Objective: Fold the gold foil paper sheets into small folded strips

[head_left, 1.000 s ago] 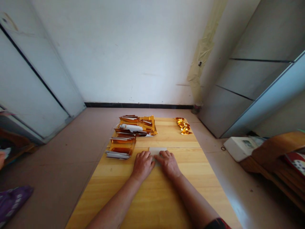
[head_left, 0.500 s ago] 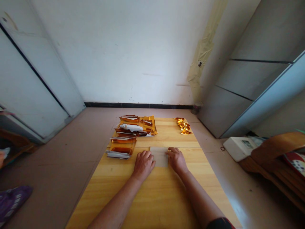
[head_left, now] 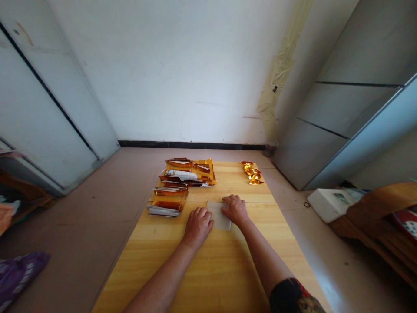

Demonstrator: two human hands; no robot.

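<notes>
A thin whitish square sheet of paper lies flat on the wooden table, between my two hands. At its left edge rests my left hand, fingers curled and thumb toward the sheet, holding that edge. My right hand lies over the sheet's upper right part, fingers stretched to the left and pressing on it; what is under the fingertips is hidden. Left of my hands stands a stack of folded gold foil paper pieces with white edges. Behind it is a larger row of gold foil paper.
Several shiny folded gold shapes sit at the table's far right corner. The wooden table has a seam across it. A white box and wooden furniture stand to the right, a purple bag on the floor left.
My right hand has moved left and slightly away from me, from the sheet's right edge onto its upper part. My left hand has stayed at the left edge. The view has shifted slightly.
</notes>
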